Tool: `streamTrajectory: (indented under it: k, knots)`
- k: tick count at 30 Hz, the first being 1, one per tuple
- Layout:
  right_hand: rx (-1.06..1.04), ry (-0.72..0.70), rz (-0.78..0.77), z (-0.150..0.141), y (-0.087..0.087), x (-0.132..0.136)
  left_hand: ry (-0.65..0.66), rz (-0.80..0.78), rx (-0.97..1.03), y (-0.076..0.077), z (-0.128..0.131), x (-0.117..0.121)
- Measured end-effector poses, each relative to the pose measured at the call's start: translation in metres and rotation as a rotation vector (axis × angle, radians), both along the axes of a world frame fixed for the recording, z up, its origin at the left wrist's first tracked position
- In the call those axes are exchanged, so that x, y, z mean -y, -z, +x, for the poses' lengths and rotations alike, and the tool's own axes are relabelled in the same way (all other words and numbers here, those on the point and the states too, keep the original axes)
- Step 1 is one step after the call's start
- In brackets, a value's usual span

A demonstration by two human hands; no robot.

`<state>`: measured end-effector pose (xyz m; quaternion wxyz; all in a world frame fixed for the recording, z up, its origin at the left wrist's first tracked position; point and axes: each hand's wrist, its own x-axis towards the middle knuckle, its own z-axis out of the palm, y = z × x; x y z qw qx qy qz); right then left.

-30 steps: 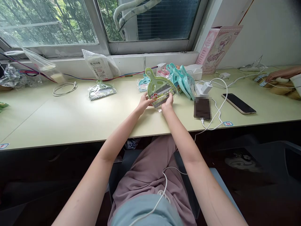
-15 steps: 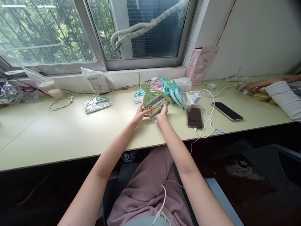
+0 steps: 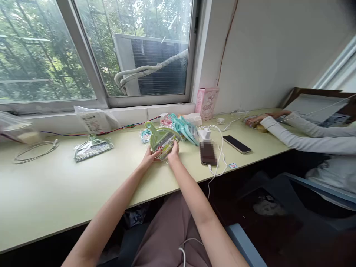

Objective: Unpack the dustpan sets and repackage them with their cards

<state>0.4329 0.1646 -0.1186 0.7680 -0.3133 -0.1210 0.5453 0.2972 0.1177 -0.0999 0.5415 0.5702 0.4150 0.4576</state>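
Observation:
Between my two hands is a green dustpan and brush set [image 3: 161, 136] in clear wrapping, its handle tilted up and to the left. My left hand [image 3: 149, 155] grips its lower left edge, and my right hand [image 3: 174, 150] grips the lower right side. Just behind it lie a small teal dustpan set [image 3: 145, 136] and a pile of teal dustpans [image 3: 187, 129], with pink ones [image 3: 166, 121] at the back. Another wrapped green dustpan and brush set [image 3: 93, 147] rests flat on the table to the left.
A power bank-like dark blurred item [image 3: 208, 152] with white cables lies right of my hands, near a phone [image 3: 237, 144]. A pink box [image 3: 206, 103] stands by the wall. At the far right a co-worker's hands [image 3: 257, 119] rest over the table. A coiled cable [image 3: 36, 151] lies left.
The head view has turned right and up, so the scene sits further left and more of the co-worker shows. Both hands still hold the green dustpan set in much the same pose.

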Motion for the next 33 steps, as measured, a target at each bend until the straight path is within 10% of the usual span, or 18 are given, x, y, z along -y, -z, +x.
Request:
streamTrajectory:
  k: [7, 33]
  knots:
    - [-0.086, 0.042, -0.188, -0.005, -0.012, 0.005, 0.020, 0.066, 0.000, 0.008, -0.001, -0.009]
    - [-0.053, 0.096, -0.119, -0.001, -0.004, 0.005, -0.046, 0.102, -0.017, 0.010, 0.009, -0.001]
